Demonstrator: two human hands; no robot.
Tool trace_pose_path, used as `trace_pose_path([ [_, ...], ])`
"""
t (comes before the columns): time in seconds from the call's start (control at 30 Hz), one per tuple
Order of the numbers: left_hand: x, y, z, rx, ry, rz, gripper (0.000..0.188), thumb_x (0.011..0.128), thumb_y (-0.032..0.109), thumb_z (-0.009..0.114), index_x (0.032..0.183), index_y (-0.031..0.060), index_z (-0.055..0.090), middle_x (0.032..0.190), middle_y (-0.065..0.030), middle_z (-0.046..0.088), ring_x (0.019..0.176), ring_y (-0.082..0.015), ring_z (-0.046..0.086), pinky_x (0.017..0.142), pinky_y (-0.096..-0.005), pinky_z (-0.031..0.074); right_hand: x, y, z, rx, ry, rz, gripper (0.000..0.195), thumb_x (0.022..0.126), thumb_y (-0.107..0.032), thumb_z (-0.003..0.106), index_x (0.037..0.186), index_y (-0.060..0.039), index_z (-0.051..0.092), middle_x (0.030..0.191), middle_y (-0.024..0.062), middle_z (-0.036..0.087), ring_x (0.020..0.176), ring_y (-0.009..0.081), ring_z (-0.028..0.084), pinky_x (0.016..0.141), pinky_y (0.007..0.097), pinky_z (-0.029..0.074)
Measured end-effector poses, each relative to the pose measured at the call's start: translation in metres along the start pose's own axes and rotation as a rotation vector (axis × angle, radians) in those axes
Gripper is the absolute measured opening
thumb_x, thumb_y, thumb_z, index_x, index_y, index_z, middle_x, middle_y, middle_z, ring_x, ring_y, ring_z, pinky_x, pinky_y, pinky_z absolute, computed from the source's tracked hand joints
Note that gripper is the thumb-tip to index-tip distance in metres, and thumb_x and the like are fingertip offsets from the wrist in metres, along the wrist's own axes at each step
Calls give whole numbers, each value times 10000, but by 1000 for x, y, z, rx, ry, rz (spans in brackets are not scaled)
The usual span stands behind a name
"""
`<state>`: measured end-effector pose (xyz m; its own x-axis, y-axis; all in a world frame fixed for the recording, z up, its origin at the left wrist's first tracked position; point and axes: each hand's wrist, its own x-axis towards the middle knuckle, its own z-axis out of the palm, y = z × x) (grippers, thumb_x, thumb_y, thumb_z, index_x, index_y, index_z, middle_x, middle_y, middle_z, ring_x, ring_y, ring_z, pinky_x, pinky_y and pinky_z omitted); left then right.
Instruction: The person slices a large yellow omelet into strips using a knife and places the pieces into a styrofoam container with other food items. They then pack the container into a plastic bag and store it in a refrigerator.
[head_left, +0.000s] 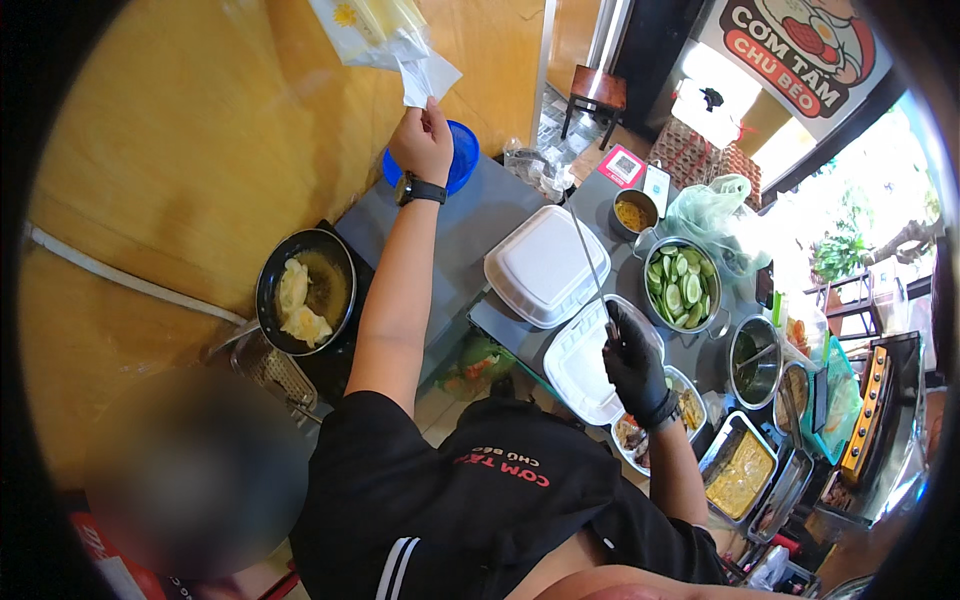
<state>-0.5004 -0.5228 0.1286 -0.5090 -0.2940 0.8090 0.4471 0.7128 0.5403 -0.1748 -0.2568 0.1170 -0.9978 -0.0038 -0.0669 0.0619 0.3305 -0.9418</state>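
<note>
My left hand (424, 146), bare and wearing a wristwatch, pinches the corner of a thin white sheet (427, 79). The sheet comes out of a clear-and-yellow plastic packet (375, 30) against the wall. In a black glove, my right hand (634, 367) grips a long, thin metal utensil (589, 259) by its handle; its exact kind is unclear. Under that hand lies an open white foam takeaway box (574, 367), with food (686, 401) in its compartments partly hidden by my wrist. A shut foam box (547, 262) sits just beyond it.
A frying pan (307, 292) with eggs in oil stands at left. A blue plastic basket (463, 157) is behind my left hand. To the right are a pot of sliced cucumber (681, 285), a steel pot (754, 360) and a tray of yellow food (739, 465). Another person (195, 480), blurred, is at lower left.
</note>
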Motion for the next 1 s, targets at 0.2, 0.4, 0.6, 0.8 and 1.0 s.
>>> trace_pose_path([
  [0.2,29,1,-7,-281,-36,-200,272,895,277,583,826,24,654,636,-88,631,544,-206,594,537,-338,458,93,-68,-27,-214,-85,-374,461,901,-139,595,1346,-128,471,935,160,661,775,250,653,712,343,504],
  [0.4,51,3,-24,-394,-70,-251,305,902,310,588,876,17,669,772,-97,676,646,-196,608,641,-319,483,204,-170,-37,-648,-170,-769,377,932,-167,554,1306,-141,515,906,152,688,817,257,688,691,365,528],
  [0.6,53,-3,-41,-407,-96,-156,238,894,222,596,869,-6,660,894,-113,647,721,-220,602,641,-319,485,261,-231,-13,-921,-238,-794,325,952,-227,546,1256,-112,568,901,134,700,765,280,675,756,332,526],
  [0.8,35,0,-53,-218,-106,-18,224,894,205,610,849,-9,660,897,-120,594,732,-204,583,592,-294,475,299,-255,17,-1120,-218,-774,301,934,-177,558,1226,-113,592,1128,117,661,920,280,665,840,342,537],
  [1.0,12,4,-60,-142,-102,-29,238,899,181,600,843,-49,633,898,-152,567,773,-238,578,621,-319,484,279,-260,50,-1162,-216,-714,307,921,-121,541,1222,-93,599,1070,126,676,883,272,672,766,323,551],
])
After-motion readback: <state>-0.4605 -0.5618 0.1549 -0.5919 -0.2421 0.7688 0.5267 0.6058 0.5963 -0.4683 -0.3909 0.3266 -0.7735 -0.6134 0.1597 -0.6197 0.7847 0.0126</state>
